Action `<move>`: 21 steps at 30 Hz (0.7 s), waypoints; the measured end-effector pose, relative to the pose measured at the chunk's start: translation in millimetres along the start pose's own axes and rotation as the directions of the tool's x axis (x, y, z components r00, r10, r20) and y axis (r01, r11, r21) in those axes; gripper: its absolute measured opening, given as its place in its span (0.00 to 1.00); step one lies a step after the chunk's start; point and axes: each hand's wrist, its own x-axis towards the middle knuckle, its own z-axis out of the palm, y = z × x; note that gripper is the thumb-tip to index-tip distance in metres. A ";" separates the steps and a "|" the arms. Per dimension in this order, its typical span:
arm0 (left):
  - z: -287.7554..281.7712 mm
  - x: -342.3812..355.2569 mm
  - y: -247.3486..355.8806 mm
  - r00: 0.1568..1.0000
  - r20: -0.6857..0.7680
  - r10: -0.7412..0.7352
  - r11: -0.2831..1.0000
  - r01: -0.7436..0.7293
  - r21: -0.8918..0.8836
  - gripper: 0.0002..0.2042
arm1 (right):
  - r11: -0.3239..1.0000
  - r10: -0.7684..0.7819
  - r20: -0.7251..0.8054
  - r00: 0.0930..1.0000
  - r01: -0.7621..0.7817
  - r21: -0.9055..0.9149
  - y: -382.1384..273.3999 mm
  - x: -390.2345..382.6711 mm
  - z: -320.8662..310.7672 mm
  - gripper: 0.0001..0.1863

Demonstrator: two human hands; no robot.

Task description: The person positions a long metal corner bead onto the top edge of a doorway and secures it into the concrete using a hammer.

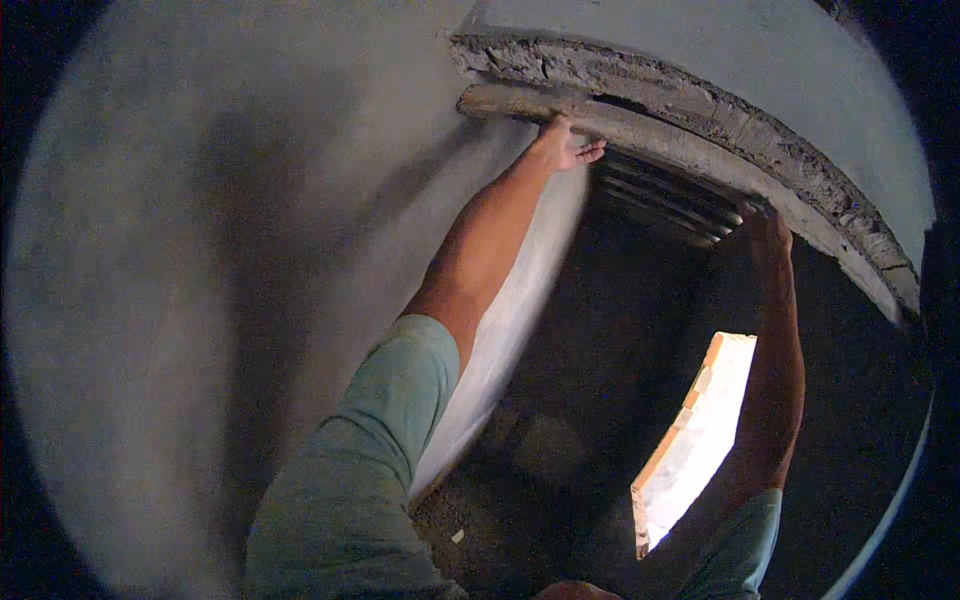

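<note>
A long wooden plank, rough and greyish brown, spans the top of a dark doorway, just under a broken masonry edge. My left hand is raised to its lower edge near the left end, bearing on it, with several fingers stretched underneath. Farther right, my right hand reaches up to the same plank with its fingers bent at the lower edge; deep shadow hides most of its grip. Both arms are lifted, in green short sleeves.
A plastered wall fills the left side. The rough masonry edge runs above the plank. Dark ribbed slats show inside the opening. A bright opening with an orange-brown edge lies beyond my right forearm. Rubble covers the floor below.
</note>
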 end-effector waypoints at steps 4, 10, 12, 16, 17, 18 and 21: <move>12.9 -1.1 -14.2 0.999 -0.009 -0.045 0.999 0.045 -0.029 0.20 | 0.814 0.036 0.103 0.994 -0.089 0.574 4.0 -13.9 8.7 0.26; -13.3 13.3 -12.1 0.993 -0.017 -0.119 0.992 0.120 0.028 0.21 | -0.456 0.350 0.430 0.832 -0.250 0.854 -78.5 -12.0 19.8 0.27; -24.2 10.9 4.9 0.998 0.020 -0.062 0.996 0.060 0.072 0.23 | -0.434 0.204 0.423 0.883 -0.306 0.847 -79.1 4.9 24.4 0.27; -24.7 5.8 10.9 0.997 -0.009 -0.076 0.992 0.076 0.097 0.26 | 0.428 0.180 0.209 0.961 -0.268 0.863 -99.4 6.9 24.0 0.29; -20.2 2.9 11.2 0.989 -0.095 -0.115 0.959 0.135 0.250 0.29 | 0.945 0.104 0.051 0.993 -0.115 0.306 -104.6 3.8 14.7 0.30; -12.1 6.3 1.0 0.970 -0.180 -0.165 0.892 0.225 0.391 0.31 | 0.943 0.134 0.056 0.989 -0.145 0.299 -89.9 1.0 22.5 0.30; -38.1 -1.1 35.0 0.986 0.072 -0.148 0.357 -0.014 0.934 0.37 | 0.907 0.228 -0.064 0.971 -0.188 0.378 -56.3 7.4 59.7 0.29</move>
